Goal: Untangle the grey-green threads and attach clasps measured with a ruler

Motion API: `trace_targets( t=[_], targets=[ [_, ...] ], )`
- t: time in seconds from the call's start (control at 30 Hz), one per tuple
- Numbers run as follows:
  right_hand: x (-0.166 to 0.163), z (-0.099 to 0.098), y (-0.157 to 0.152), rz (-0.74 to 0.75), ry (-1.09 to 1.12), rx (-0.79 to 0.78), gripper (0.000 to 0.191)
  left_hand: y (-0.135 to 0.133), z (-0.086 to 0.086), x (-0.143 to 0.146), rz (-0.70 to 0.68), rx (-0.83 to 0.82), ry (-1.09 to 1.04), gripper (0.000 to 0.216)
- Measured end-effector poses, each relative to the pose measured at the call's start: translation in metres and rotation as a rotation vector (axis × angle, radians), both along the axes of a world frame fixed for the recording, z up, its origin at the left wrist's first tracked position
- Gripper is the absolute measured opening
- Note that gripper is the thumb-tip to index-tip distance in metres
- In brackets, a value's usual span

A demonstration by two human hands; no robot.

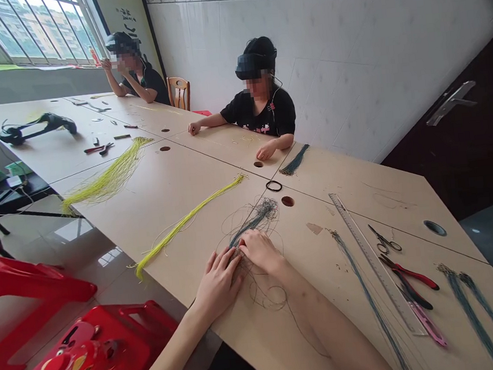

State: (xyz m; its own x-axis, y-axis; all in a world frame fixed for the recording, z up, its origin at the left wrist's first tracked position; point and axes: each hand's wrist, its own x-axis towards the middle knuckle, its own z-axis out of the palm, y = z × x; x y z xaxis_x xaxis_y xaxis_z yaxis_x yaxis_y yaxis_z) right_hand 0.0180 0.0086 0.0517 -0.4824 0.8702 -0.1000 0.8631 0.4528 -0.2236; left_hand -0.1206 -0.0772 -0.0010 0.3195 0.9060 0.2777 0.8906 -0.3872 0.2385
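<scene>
A bundle of thin dark blue-green cords (256, 219) lies on the table in front of me, its far end a tangled tuft. Thin loose strands curl around it. My left hand (221, 280) is at the bundle's near end, fingers bent together with their tips on the cords. Touching it, my right hand (259, 250) has its fingers curled in and pinches the same end. The exact spot between the fingertips is hidden. To the left stretches a yellow cord bundle (192, 213).
At right lie a clear ruler (376, 265), small scissors (385, 241), red-handled pliers (410, 274) and more blue-green cord bundles (469, 303). A black ring (274, 186) is near a table hole (287, 201). Two people sit across the table. Red stools (125, 336) stand at left.
</scene>
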Motion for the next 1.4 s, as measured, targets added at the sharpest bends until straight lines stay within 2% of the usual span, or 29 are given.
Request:
trace_targets(
  t=[0.27, 0.47, 0.63, 0.97, 1.4],
  targets=[
    [-0.008, 0.004, 0.01, 0.008, -0.021, -0.077, 0.019, 0.0, 0.0, -0.001, -0.01, 0.01, -0.025, 0.039],
    [0.006, -0.001, 0.016, 0.087, 0.076, -0.093, 0.023, 0.0, -0.001, -0.001, -0.011, 0.029, -0.036, 0.037],
    [0.012, -0.001, 0.014, 0.08, 0.095, -0.067, 0.021, 0.001, -0.002, -0.001, -0.011, 0.023, -0.031, 0.037],
    [-0.005, 0.005, 0.004, 0.105, -0.02, 0.014, 0.021, 0.001, -0.003, -0.001, -0.014, 0.012, -0.025, 0.04],
    [-0.003, 0.004, 0.003, 0.083, -0.034, 0.019, 0.02, 0.0, -0.007, -0.006, -0.023, 0.041, -0.054, 0.038]
  ],
)
